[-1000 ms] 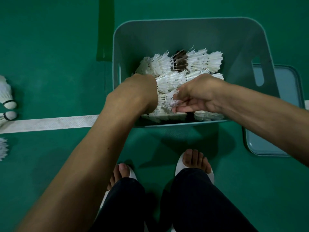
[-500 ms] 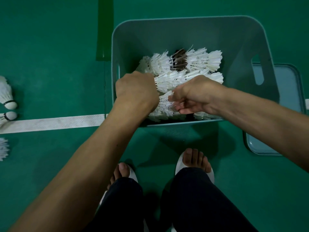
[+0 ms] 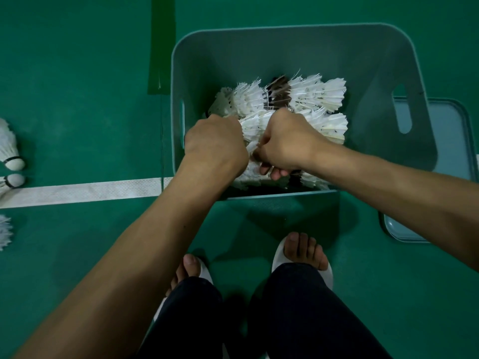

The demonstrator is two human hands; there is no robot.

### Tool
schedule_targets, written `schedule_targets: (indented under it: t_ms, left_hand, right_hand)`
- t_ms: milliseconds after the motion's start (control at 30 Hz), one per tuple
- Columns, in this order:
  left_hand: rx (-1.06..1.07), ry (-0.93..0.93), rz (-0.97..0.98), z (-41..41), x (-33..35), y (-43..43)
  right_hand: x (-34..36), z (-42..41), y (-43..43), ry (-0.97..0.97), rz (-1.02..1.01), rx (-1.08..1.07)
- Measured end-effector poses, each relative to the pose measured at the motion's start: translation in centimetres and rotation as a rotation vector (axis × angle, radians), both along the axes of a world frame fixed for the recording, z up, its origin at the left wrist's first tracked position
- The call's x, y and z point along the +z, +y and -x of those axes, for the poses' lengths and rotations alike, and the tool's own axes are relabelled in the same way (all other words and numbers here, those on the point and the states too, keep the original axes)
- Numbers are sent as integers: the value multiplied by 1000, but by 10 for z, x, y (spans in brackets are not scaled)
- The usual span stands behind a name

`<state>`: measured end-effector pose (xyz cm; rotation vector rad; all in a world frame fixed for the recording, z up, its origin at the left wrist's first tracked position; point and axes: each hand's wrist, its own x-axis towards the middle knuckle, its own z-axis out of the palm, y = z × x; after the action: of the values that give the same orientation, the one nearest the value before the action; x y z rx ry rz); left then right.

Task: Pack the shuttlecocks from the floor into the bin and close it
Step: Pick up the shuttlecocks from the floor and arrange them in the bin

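Note:
A teal plastic bin (image 3: 298,42) stands on the green floor with several white feather shuttlecocks (image 3: 317,95) piled inside. Both my hands are down in the bin, close together. My left hand (image 3: 216,145) has its fingers curled down over shuttlecocks (image 3: 252,125) near the left wall. Beside it, my right hand (image 3: 286,142) is curled around shuttlecocks in the middle of the pile. The fingertips of both hands are mostly hidden among the feathers. The bin's teal lid (image 3: 440,156) lies flat on the floor to the right of the bin.
Three white shuttlecocks lie on the floor at the far left edge: one (image 3: 9,149), a second (image 3: 11,180) and a third (image 3: 4,231). A white court line (image 3: 85,190) runs left from the bin. My feet in white slippers (image 3: 302,255) stand just in front of the bin.
My right hand has moved left and deeper into the pile until it nearly touches my left hand. My left hand has shifted slightly toward the bin's back.

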<state>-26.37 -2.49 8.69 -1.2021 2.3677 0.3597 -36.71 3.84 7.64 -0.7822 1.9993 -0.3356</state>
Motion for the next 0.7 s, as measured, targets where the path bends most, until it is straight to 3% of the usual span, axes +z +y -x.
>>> schedule_targets:
  t_ms: [233,467,700]
  left_hand:
    - [0,31,-19,-6,3,-2]
    - [14,79,-71,-5,16,-6]
    - [41,478,192,-45,68,-34]
  right_hand:
    - [14,17,-2,-203,-96,-64]
    - [63,46,-14,41,-80,103]
    - [103,22,-55,295,264,282]
